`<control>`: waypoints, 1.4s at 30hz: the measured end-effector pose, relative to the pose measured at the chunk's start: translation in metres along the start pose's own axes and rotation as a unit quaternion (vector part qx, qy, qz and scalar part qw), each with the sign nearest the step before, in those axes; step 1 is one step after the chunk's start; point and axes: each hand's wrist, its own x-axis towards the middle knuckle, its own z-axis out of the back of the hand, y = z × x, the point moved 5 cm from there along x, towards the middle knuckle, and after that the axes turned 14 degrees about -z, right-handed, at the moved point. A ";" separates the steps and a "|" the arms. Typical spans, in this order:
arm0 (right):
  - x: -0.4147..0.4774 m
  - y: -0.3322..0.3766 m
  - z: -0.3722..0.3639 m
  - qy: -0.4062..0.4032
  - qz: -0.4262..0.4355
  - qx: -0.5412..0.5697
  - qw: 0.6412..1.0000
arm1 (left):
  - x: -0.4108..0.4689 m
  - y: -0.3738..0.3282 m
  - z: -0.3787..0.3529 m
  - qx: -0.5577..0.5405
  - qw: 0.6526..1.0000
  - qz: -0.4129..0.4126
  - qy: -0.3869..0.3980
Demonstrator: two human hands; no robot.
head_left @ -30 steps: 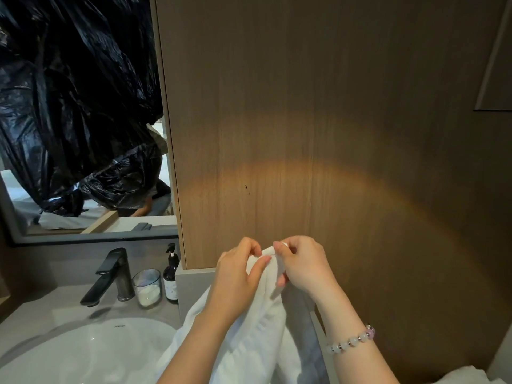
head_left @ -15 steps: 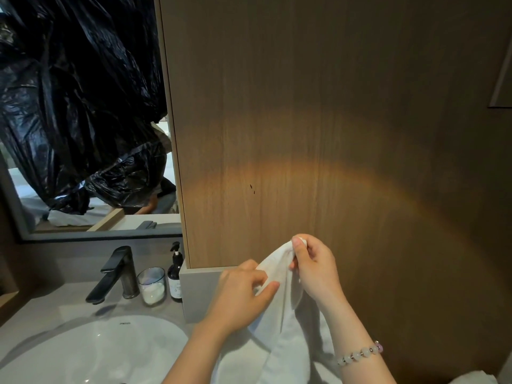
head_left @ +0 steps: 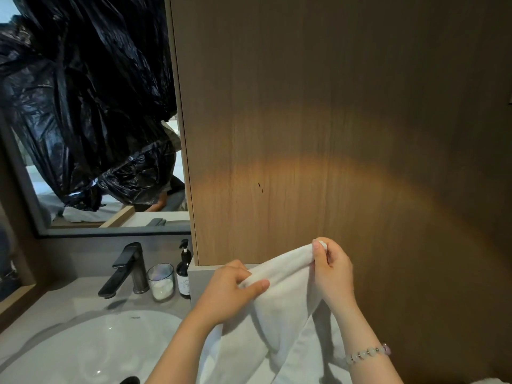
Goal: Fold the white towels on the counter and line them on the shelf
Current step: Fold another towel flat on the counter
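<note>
View from above of two bare hands holding up a white towel [head_left: 282, 306] in front of a tall wooden panel [head_left: 332, 134], near the right end of a grey bathroom counter [head_left: 55, 303]. The right hand [head_left: 333, 275], with a beaded bracelet [head_left: 368, 353] on its wrist, pinches one corner of the towel tightly and holds it highest. The left hand [head_left: 230, 293], lower and to the left, grips the top edge between thumb and curled fingers. The rest of the cloth hangs down in loose folds towards the near edge of the view. To the left are a white basin [head_left: 91, 347], a dark tap [head_left: 127, 268], a glass [head_left: 161, 282] and a dark pump bottle [head_left: 184, 273]; above them a black plastic bag [head_left: 83, 106] fills the mirror. No shelf is in view. The step appears to be finding the top edge: it would go best if the left hand slid along the hem to the second corner, then both corners were held level and taut, with the hanging cloth clear of the basin.
</note>
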 end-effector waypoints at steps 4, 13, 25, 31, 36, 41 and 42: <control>0.000 0.001 0.002 -0.022 0.003 0.010 1.000 | 0.003 -0.007 0.016 -0.006 0.997 -0.019 -0.073; 0.004 0.011 0.009 -0.082 0.005 0.011 0.997 | 0.010 -0.010 0.031 0.092 0.990 -0.018 -0.101; 0.008 0.009 0.017 -0.104 0.017 -0.002 0.994 | 0.006 -0.006 0.032 0.199 0.980 -0.030 -0.008; 0.010 0.007 0.021 -0.119 0.012 0.004 0.993 | -0.006 -0.002 0.024 0.251 0.961 -0.003 -0.118; 0.007 0.000 0.019 -0.115 0.005 0.004 0.993 | -0.013 0.004 0.019 0.276 0.952 0.041 -0.127; 0.007 -0.008 0.023 -0.133 -0.010 0.009 0.991 | -0.010 0.003 0.030 0.232 0.960 0.030 -0.156; 0.008 -0.009 0.025 -0.140 -0.013 0.011 0.990 | -0.009 0.005 0.030 0.217 0.965 0.025 -0.146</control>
